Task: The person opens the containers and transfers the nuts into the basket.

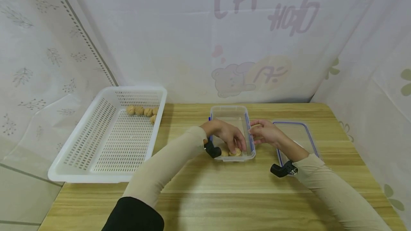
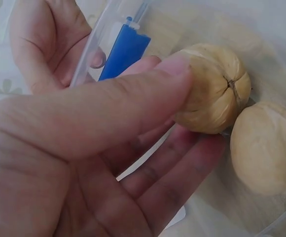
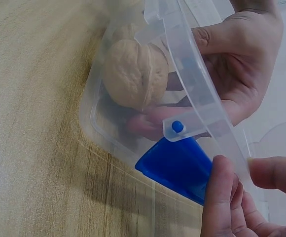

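Note:
Inside the clear plastic container, my left hand pinches a walnut between thumb and fingers, down at the near end. Another walnut lies right beside it in the container. On the container's right side, my right hand holds the rim between thumb and fingers. In the right wrist view its fingertips overlap a blue latch that hangs outward from the wall. The held walnut also shows through the clear wall there.
To the left stands a large white slotted basket with several walnuts in its far right corner. A clear lid with a blue seal lies right of the container, partly under my right forearm. Printed curtains hang behind the wooden table.

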A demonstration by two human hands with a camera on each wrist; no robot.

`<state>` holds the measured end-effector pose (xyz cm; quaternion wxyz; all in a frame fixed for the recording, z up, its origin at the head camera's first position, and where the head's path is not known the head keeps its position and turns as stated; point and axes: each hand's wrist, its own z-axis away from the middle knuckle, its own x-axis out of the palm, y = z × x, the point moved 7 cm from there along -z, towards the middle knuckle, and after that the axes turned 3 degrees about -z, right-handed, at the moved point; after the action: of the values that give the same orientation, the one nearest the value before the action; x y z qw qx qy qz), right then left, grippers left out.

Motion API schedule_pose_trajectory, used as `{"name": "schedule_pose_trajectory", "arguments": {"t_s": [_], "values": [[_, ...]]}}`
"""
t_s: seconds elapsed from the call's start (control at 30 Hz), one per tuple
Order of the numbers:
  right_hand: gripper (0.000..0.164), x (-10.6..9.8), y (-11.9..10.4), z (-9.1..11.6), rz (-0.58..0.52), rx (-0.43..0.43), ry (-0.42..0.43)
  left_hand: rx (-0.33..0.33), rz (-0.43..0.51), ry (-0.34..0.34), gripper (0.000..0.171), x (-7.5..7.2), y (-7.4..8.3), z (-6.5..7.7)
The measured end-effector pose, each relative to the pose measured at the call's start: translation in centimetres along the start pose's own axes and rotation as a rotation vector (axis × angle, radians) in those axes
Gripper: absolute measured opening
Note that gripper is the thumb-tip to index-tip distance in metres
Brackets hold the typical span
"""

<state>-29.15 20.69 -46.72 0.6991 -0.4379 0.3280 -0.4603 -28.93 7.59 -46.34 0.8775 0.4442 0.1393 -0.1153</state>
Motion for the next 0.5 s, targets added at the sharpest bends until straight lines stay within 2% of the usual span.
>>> {"name": "schedule_pose_trajectory", "arguments": {"t_s": [0.5], "values": [[0.046,-0.04,0.07,0.03,-0.015,0.005,0.001,0.012,-0.06,0.003,0.038,0.45,0.21,-0.32]]}}
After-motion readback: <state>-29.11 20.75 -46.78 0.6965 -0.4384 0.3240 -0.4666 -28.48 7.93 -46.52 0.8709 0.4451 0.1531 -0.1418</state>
